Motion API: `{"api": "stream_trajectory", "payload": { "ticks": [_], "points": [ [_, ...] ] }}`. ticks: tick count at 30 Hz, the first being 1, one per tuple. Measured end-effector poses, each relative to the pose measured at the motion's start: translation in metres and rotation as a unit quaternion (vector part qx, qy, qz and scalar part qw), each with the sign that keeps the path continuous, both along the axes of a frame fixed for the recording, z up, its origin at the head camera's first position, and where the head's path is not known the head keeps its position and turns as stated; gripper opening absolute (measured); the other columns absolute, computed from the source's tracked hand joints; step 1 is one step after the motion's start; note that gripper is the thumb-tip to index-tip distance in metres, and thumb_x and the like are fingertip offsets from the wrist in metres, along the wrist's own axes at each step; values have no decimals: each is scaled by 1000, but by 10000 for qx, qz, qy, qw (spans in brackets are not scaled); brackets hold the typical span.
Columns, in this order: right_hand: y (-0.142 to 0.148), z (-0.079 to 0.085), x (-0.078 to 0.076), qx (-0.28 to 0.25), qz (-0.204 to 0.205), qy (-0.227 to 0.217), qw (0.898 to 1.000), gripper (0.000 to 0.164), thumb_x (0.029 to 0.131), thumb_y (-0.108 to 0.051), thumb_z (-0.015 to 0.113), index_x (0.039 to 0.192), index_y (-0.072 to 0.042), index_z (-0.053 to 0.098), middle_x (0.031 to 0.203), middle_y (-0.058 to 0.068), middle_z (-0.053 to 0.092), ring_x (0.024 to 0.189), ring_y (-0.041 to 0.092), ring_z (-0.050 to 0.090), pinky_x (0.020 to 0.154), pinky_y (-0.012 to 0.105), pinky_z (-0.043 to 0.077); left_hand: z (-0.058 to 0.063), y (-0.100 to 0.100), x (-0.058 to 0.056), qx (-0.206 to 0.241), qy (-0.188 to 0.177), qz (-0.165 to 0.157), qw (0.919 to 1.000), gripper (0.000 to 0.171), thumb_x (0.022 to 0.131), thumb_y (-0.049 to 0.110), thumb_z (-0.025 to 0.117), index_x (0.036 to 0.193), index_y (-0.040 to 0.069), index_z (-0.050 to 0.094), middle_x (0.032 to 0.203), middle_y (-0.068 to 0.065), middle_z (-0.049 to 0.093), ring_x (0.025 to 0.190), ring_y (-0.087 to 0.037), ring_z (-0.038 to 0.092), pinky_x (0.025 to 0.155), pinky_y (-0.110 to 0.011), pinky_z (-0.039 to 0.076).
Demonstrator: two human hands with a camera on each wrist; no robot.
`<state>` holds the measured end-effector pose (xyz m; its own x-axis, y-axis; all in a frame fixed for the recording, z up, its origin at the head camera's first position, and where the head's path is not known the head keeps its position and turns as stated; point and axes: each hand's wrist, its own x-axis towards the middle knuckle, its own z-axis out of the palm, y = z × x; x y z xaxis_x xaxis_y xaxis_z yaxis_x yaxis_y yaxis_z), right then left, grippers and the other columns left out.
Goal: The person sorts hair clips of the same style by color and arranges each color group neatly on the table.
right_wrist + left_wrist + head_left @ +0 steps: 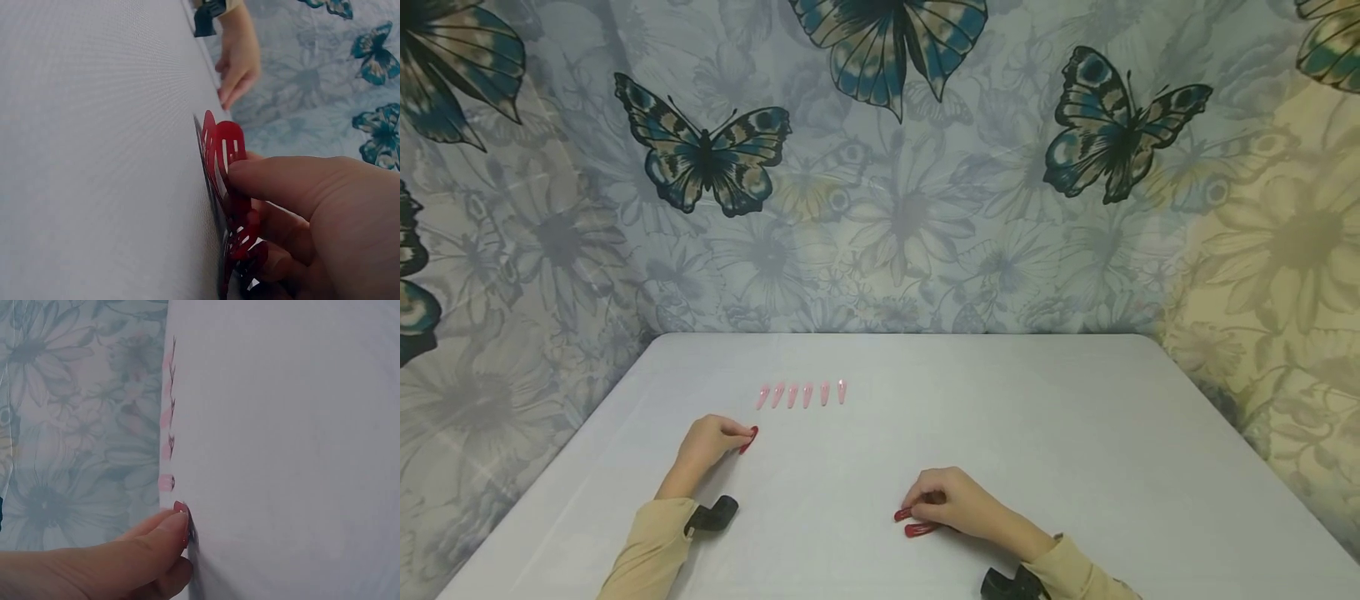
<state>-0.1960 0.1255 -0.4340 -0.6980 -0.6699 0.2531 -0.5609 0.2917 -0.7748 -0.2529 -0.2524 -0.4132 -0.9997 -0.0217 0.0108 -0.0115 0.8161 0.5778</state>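
My left hand pinches a red hair clip between thumb and fingers, low over the left of the white table. In the left wrist view the same clip shows its tip past the thumb. Nearer the front edge, my right hand holds a red hair clip by thumb and fingers. A second red clip stands right beside it, and more red clips show under the curled fingers; whether all are gripped is unclear. Several pink hair clips lie in a row beyond my left hand.
Behind the table's far edge hangs a floral backdrop with butterflies, which also covers both sides. A black wrist camera sits on the left sleeve, another black camera on the right.
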Motion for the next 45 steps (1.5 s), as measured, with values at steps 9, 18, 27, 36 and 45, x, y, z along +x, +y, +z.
{"api": "stream_trajectory", "payload": {
  "ticks": [9, 18, 27, 36, 45],
  "points": [
    [-4, -1, -1, -131, -309, -226, 9992, 11, 80, -5, 63, 80, -15, 61, 68, -12, 56, 55, -1, 41, 49, 18, 36, 3, -3, 4, -322, 44, -55, 9995, 15, 74, 21, 73, 78, 7, 72, 83, -8, 65, 80, -26, 57, 70, -41, 43],
    [3, 10, -4, -715, -760, -1233, 9869, 9, 82, -3, 62, 88, -3, 55, 68, 2, 60, 57, 8, 50, 50, 22, 40, 0, -4, 0, -100, 138, -204, 9996, 16, 73, 27, 73, 74, 11, 72, 76, -2, 64, 73, -20, 54, 68, -38, 41],
    [1, 21, -13, -493, -482, -1559, 9854, 3, 80, -1, 63, 82, -4, 62, 68, 4, 59, 54, 10, 46, 46, 22, 37, 0, 0, -1, -156, -34, -28, 9999, 9, 74, 17, 72, 73, 8, 71, 75, -2, 64, 72, -19, 53, 70, -41, 41],
    [-21, 37, -31, -316, -1130, -2360, 9647, 15, 80, -12, 64, 91, -2, 67, 70, 8, 62, 39, 9, 28, 40, 25, 27, 3, -8, 0, -133, -4, -52, 9999, 10, 75, 17, 72, 74, 7, 71, 77, -4, 64, 77, -24, 55, 73, -43, 41],
    [-52, 51, -53, -173, -1355, -2264, 9644, 15, 80, -16, 66, 90, -5, 69, 74, 4, 65, 38, 10, 30, 43, 28, 27, -1, -5, 0, 31, 160, -131, 9998, 9, 75, 16, 72, 74, 7, 70, 77, -3, 64, 72, -17, 53, 68, -36, 42]
  ]
}}
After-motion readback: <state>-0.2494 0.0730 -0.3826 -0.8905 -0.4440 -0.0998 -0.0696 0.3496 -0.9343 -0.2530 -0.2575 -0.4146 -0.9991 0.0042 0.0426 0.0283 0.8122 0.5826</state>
